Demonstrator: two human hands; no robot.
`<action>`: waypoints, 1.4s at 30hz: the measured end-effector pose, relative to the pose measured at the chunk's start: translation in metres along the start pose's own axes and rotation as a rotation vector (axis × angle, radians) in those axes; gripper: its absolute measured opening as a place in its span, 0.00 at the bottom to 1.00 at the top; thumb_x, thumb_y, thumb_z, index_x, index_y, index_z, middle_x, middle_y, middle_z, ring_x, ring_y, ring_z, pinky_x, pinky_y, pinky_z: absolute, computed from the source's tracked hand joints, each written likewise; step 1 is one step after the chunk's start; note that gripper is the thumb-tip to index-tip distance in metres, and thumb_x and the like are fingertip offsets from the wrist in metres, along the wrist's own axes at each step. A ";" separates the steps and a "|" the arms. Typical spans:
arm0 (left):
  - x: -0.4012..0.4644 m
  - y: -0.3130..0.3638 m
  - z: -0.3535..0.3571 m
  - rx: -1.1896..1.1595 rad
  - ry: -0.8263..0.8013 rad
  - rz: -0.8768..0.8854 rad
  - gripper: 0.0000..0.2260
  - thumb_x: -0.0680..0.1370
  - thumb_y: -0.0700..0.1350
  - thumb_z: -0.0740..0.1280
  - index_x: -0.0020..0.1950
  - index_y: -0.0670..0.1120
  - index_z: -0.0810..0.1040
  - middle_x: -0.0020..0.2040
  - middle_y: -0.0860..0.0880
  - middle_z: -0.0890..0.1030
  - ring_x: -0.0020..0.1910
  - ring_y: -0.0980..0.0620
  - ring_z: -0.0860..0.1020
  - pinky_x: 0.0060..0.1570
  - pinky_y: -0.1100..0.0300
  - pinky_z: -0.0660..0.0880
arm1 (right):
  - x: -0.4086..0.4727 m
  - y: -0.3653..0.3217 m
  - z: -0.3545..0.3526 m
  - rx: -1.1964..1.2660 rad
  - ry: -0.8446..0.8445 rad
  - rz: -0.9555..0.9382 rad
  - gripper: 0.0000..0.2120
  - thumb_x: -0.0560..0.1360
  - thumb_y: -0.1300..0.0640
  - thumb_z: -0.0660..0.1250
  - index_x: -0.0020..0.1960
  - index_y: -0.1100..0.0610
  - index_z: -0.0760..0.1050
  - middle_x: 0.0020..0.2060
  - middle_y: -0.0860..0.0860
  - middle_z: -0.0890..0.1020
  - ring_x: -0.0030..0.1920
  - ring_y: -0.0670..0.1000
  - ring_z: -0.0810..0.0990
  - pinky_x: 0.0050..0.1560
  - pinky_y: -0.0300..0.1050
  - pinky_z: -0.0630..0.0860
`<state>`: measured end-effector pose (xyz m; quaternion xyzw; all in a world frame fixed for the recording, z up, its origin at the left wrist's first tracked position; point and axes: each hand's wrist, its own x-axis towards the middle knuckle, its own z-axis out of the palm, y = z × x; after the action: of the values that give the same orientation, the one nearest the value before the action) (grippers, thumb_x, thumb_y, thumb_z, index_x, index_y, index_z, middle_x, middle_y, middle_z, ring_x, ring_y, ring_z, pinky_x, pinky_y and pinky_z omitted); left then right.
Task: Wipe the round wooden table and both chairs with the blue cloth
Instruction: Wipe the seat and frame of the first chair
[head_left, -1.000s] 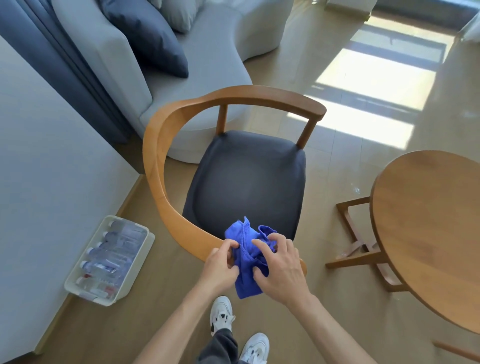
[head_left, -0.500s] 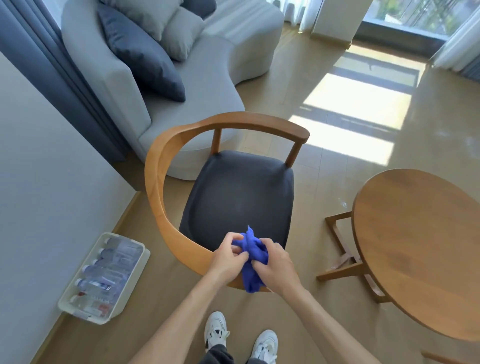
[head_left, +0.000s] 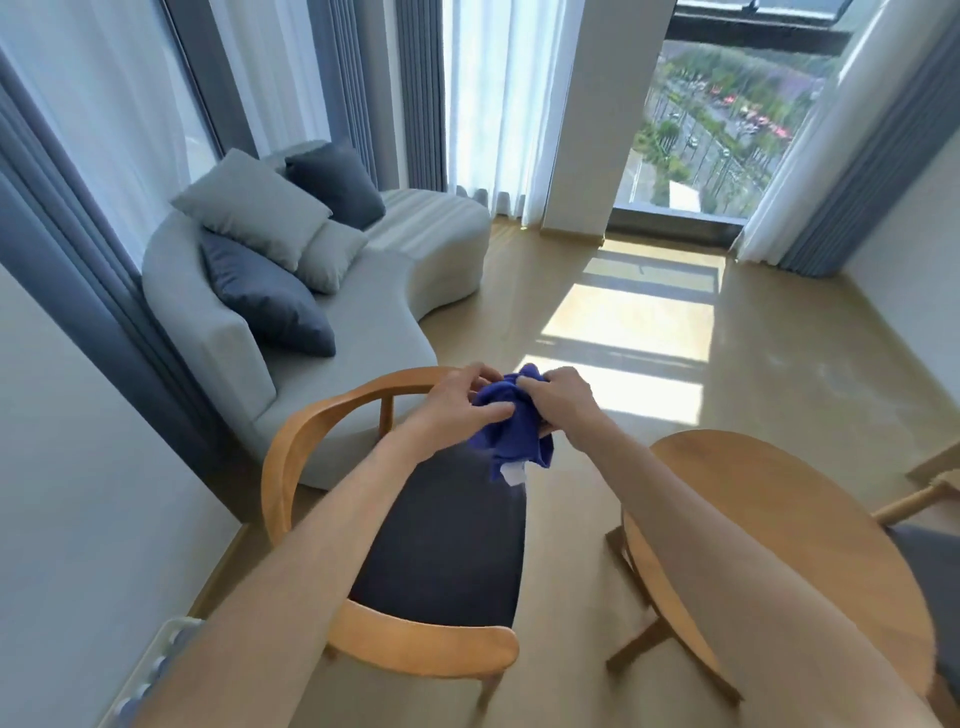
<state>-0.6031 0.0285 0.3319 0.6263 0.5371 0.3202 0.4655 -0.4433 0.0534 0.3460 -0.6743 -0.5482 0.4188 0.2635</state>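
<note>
One blue cloth (head_left: 511, 431), bunched between two hands' grip

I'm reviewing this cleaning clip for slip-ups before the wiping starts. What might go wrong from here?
1. The blue cloth is bunched into a wad between the left hand and right hand; wiped that way, it would likely touch little surface and leave streaks.
2. Both hands hold it in the air above the chair, so a loose pinch might drop it on the floor.
3. The second chair is mostly hidden behind the round table and may be skipped.
</note>
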 end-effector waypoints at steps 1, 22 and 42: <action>0.004 0.012 -0.002 0.006 0.011 0.022 0.10 0.72 0.49 0.71 0.49 0.61 0.74 0.48 0.56 0.80 0.49 0.57 0.79 0.43 0.66 0.74 | 0.000 -0.007 -0.010 0.013 -0.009 0.014 0.13 0.75 0.54 0.65 0.47 0.65 0.77 0.43 0.61 0.81 0.40 0.60 0.82 0.42 0.53 0.82; 0.024 0.107 -0.050 0.274 -0.045 0.164 0.16 0.70 0.31 0.67 0.54 0.45 0.78 0.45 0.47 0.80 0.46 0.48 0.79 0.45 0.60 0.78 | -0.003 -0.054 -0.089 -0.845 0.134 -0.567 0.13 0.77 0.57 0.59 0.56 0.50 0.79 0.58 0.53 0.70 0.60 0.57 0.67 0.56 0.51 0.68; 0.031 0.049 -0.070 0.480 0.136 0.102 0.11 0.76 0.43 0.65 0.39 0.60 0.71 0.39 0.60 0.76 0.39 0.61 0.74 0.35 0.71 0.65 | 0.016 -0.091 -0.110 -0.492 0.011 -0.623 0.08 0.72 0.64 0.65 0.45 0.54 0.81 0.39 0.50 0.81 0.41 0.50 0.76 0.35 0.35 0.69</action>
<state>-0.6411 0.0758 0.3992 0.7222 0.5955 0.2480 0.2496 -0.3960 0.1038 0.4717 -0.5210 -0.8091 0.1712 0.2113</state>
